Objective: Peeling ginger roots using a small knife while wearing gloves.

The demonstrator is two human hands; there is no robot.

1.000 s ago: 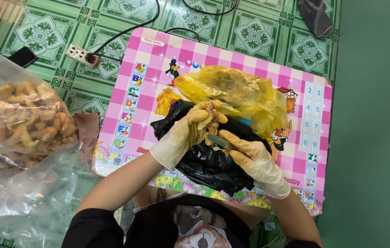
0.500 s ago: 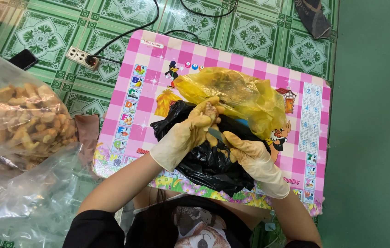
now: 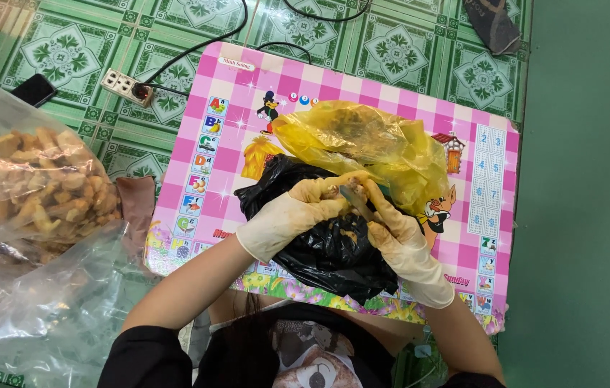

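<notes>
Change since earlier frame: left hand [image 3: 297, 212] shifted slightly right, fingertips now meeting the right hand [image 3: 391, 230] over the small piece; bags unmoved.
Left hand: gloved in cream latex, stained yellow-brown; fingers curled, pinching a pale, knobbly piece [image 3: 337, 190] at the fingertips.
Right hand: gloved alike; closed round a small dark blade [image 3: 355, 199], tip laid against the pinched piece.
Key relation: piece held between both hands, just above the black bag [image 3: 319, 244] and at the near edge of the yellow bag [image 3: 369, 144]; blade's long axis slanted from lower right to upper left; left hand nearer the piece, right hand nearer the blade's handle.
Black bag: thin glossy film, crumpled, open, with pale scraps inside.
Yellow bag: translucent, wrinkled, brownish contents showing through; touching the black bag's far side.
Bench: low, topped with a pink checked picture mat [image 3: 211, 108], smooth and shiny.
Clear bags [image 3: 39, 187]: on the floor well to the left, filled with tan, finger-shaped pieces.
Floor: green patterned tile [image 3: 391, 43], with a power strip [image 3: 125, 85] and cable.
</notes>
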